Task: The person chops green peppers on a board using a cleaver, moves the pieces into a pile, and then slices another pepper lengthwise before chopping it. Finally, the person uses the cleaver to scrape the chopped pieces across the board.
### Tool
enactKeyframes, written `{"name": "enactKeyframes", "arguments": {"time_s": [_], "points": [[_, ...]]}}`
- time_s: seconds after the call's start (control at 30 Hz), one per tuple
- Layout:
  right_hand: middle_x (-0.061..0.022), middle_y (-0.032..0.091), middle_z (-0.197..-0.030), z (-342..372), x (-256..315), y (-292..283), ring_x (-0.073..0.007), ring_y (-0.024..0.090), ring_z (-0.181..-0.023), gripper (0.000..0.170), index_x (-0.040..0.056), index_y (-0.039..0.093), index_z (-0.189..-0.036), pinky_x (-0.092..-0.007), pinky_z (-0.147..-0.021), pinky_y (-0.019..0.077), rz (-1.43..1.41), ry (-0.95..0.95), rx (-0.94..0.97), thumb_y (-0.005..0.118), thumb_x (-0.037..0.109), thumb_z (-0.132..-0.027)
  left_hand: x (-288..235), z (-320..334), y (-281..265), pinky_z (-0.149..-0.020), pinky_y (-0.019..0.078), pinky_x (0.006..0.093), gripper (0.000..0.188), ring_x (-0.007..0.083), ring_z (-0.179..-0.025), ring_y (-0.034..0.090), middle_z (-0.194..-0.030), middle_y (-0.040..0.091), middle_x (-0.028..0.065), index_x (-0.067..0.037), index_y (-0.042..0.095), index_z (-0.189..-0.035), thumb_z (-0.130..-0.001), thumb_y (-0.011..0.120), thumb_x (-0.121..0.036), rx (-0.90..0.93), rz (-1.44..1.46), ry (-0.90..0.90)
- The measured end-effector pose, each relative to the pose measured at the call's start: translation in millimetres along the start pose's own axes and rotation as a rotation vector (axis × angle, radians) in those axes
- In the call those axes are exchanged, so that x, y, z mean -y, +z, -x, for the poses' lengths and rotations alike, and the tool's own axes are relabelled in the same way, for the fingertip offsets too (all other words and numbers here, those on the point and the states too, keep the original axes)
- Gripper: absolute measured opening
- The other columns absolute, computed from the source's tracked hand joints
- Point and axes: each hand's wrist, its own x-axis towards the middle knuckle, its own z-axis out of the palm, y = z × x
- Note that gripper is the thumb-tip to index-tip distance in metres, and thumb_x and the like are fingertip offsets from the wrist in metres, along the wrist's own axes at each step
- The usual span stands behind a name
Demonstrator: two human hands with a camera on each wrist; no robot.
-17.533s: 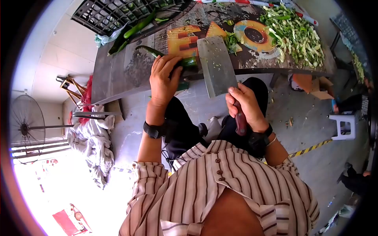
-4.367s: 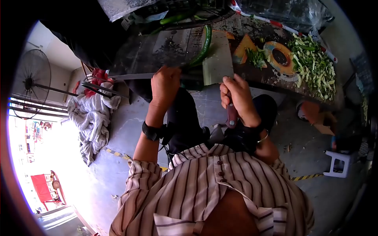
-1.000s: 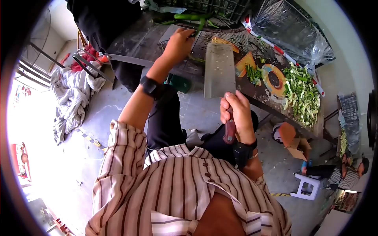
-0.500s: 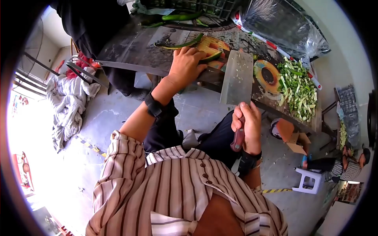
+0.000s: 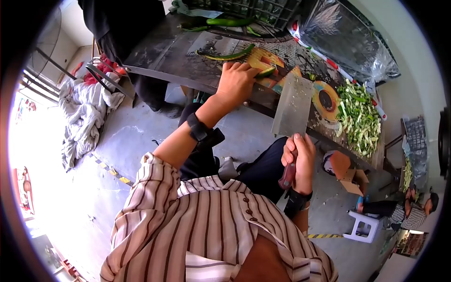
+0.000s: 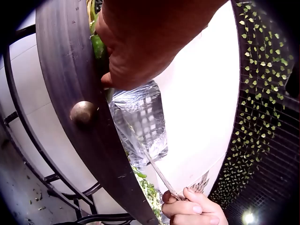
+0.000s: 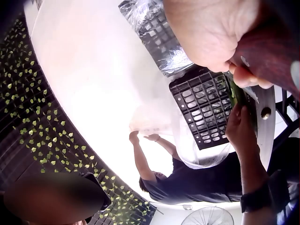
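Observation:
In the head view, my left hand point(image 5: 237, 83) rests at the table's near edge, fingers over a cut green pepper point(image 5: 267, 73) whose end shows past them. The left wrist view shows my thumb and fingers around this pepper point(image 6: 98, 47). Just beyond the hand lies a long split pepper piece point(image 5: 230, 55), its pale inside showing. My right hand point(image 5: 300, 157) grips a cleaver by its dark red handle point(image 5: 287, 175). The broad blade point(image 5: 293, 105) hangs over the table's near edge, right of my left hand, with green bits stuck on it.
A heap of chopped green peppers point(image 5: 359, 115) lies at the table's right end. Whole peppers point(image 5: 230, 22) lie at the back near a black crate point(image 5: 277, 11). A person in dark clothes point(image 5: 124, 28) stands at the left. A cardboard box point(image 5: 354, 181) is on the floor.
Over the last second my left hand has come back from the rear of the table to its near edge. The cleaver has shifted right and toward me. A split pepper piece now lies beyond my hand.

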Motion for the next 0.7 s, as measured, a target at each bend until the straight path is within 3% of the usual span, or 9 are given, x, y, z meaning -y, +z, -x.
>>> {"name": "enactKeyframes", "arguments": {"time_s": [0.23,0.33,0.5,0.57,0.7], "points": [[-0.0002,0.047,-0.07,-2,-3,-5,-0.008,0.044,-0.049,0.018,0.0089,0.043,-0.087,-0.0249,-0.043,0.0386,0.0,-0.006,0.017,0.051,0.02,-0.098,0,3,-4,-0.089,0.035,0.0388,0.028,0.0236,-0.099,0.056,-0.097,0.062,0.0025,-0.016,0.067,-0.108,-0.08,0.063,-0.016,0.04,0.034,-0.025],[-0.0005,0.047,-0.071,-2,-5,-4,-0.0082,0.044,-0.049,0.018,0.0088,0.043,-0.087,-0.0249,-0.044,0.0387,-0.004,0.003,0.024,0.051,0.02,-0.098,0,6,-6,-0.09,0.035,0.039,0.029,0.0234,-0.099,0.056,-0.099,0.063,0.0018,-0.017,0.067,-0.109,-0.08,0.063,-0.016,-0.045,0.046,0.03],[-0.0013,0.048,-0.071,-1,-2,1,-0.009,0.044,-0.049,0.018,0.0084,0.042,-0.087,-0.0253,-0.044,0.0389,0.0,0.015,0.022,0.051,0.019,-0.098,7,2,-7,-0.093,0.0342,0.0385,0.026,0.0239,-0.101,0.056,-0.101,0.063,0.0027,-0.014,0.067,-0.105,-0.08,0.064,-0.016,0.024,0.045,0.008],[-0.0015,0.048,-0.071,-1,-1,0,-0.0094,0.045,-0.049,0.018,0.008,0.042,-0.087,-0.0256,-0.044,0.039,0.007,0.03,0.011,0.051,0.02,-0.098,10,-1,-8,-0.092,0.0359,0.0387,0.024,0.0256,-0.099,0.058,-0.097,0.063,0.0044,-0.011,0.068,-0.102,-0.079,0.064,-0.016,-0.007,0.045,0.02],[-0.0021,0.048,-0.072,0,1,-2,-0.0095,0.045,-0.049,0.018,0.0071,0.043,-0.088,-0.0258,-0.043,0.0395,0.007,0.026,0.0,0.051,0.02,-0.098,21,-11,-22,-0.085,0.0449,0.0394,0.023,0.0312,-0.095,0.06,-0.095,0.064,0.0096,-0.005,0.068,-0.099,-0.079,0.065,-0.015,0.133,0.301,-0.08]]}}
